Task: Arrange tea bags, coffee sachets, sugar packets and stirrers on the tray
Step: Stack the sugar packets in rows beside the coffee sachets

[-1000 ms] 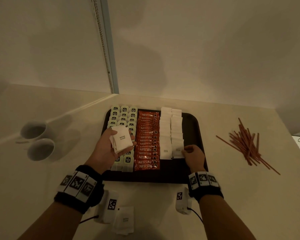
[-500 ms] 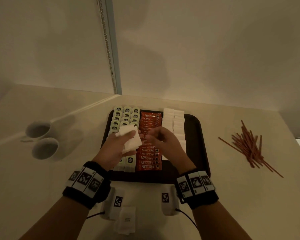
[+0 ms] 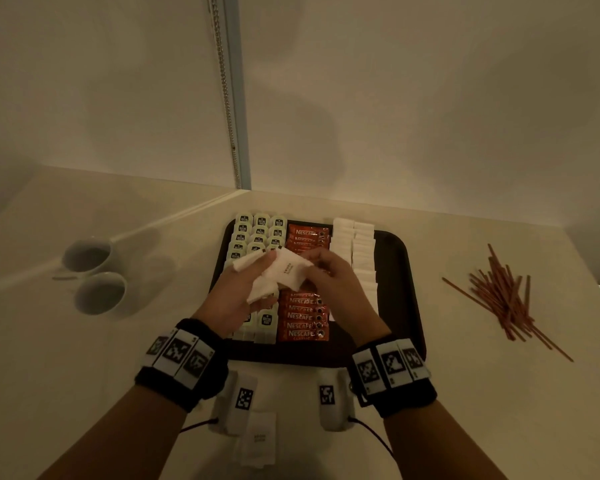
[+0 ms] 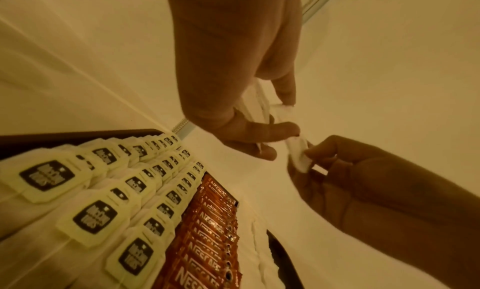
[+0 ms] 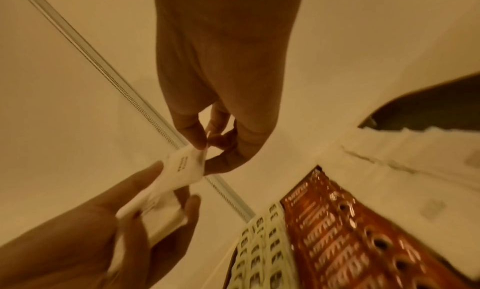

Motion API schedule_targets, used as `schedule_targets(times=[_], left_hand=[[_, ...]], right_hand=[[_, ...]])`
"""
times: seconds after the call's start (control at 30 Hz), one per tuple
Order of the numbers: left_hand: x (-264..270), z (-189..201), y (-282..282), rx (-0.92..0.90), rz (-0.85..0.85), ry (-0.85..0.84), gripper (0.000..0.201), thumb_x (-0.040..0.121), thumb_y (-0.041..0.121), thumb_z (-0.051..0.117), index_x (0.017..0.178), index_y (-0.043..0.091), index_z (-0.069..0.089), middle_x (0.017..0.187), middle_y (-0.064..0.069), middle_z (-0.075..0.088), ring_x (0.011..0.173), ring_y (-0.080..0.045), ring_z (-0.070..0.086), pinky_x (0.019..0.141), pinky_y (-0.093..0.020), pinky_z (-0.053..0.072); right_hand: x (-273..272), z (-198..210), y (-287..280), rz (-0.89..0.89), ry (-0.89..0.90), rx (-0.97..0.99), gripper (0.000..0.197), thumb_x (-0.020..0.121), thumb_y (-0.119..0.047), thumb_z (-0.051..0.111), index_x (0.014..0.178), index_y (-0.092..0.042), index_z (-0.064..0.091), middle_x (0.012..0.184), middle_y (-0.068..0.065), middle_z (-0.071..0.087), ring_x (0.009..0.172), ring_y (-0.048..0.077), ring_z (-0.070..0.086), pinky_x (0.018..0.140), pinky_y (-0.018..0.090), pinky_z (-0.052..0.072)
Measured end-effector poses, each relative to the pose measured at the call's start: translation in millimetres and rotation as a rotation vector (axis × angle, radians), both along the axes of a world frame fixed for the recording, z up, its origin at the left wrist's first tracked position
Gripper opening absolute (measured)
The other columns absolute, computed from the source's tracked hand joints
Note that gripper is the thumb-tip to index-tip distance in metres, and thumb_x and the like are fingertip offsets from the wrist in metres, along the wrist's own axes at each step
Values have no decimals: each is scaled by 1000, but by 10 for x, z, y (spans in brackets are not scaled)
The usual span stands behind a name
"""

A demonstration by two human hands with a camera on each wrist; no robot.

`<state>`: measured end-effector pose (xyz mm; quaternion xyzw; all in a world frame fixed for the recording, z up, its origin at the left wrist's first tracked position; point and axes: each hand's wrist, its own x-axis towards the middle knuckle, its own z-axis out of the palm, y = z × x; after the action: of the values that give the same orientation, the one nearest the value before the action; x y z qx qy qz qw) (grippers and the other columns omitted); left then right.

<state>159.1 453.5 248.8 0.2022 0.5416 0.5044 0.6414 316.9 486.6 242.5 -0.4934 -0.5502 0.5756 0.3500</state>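
A dark tray [image 3: 407,271] holds rows of tea bags [image 3: 258,233], red coffee sachets [image 3: 303,317] and white sugar packets [image 3: 355,244]. Above the tray's middle, my left hand [image 3: 253,282] grips a small stack of sugar packets [image 3: 260,296]. My right hand [image 3: 314,263] pinches the corner of the top packet [image 3: 288,268] of that stack between thumb and fingers. The right wrist view shows this pinch on the top packet [image 5: 185,167] and the stack [image 5: 158,217] below it. A loose pile of brown stirrers [image 3: 503,296] lies on the table right of the tray.
Two white cups [image 3: 99,297] stand on the table left of the tray. A few loose sugar packets [image 3: 258,439] lie near the front edge between my forearms. The tray's right strip is bare. Walls close off the back.
My right hand left the sugar column on the tray's right and came over to the left hand. It now pinches the top packet of the stack.
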Motion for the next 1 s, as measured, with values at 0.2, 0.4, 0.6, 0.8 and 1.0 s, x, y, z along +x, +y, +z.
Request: schedule_targets(times=[0.2,0.4,0.6,0.8,1.0], left_hand=[[44,-37,-23,-10,-145,156,32,82,14,71,113,16,61,95,-4,70,78,-14,68,49,-21,50],[91,-93,-40,-49,14,4,37,79,15,73,114,21,60,108,-7,67,92,-20,66,54,-23,52],[80,-96,-41,-83,-21,-118,26,90,25,61,113,14,61,104,-13,70,91,-24,67,54,-26,55],[-78,-83,-25,-76,54,-372,27,98,21,36,108,4,55,84,-20,72,85,-34,66,54,-29,59],[-94,-90,-23,-40,50,-362,32,97,22,34,103,2,59,90,-21,69,89,-34,65,59,-30,60]], right_hand=[[64,188,161,52,-178,272,26,83,-2,63,99,-23,63,82,-5,63,77,2,60,70,18,54],[81,35,44,53,-78,37,30,81,-21,70,107,-12,59,101,6,66,94,19,66,82,30,56],[186,-61,-10,-68,55,-110,13,84,-11,66,95,-16,62,100,11,68,92,26,67,79,37,58],[799,-334,-2,-339,-213,-118,16,84,-12,68,99,-12,61,94,5,69,78,12,67,62,18,53],[1009,-833,-116,-288,-419,-284,15,88,-11,63,103,-14,62,95,1,66,91,21,65,79,35,57]])
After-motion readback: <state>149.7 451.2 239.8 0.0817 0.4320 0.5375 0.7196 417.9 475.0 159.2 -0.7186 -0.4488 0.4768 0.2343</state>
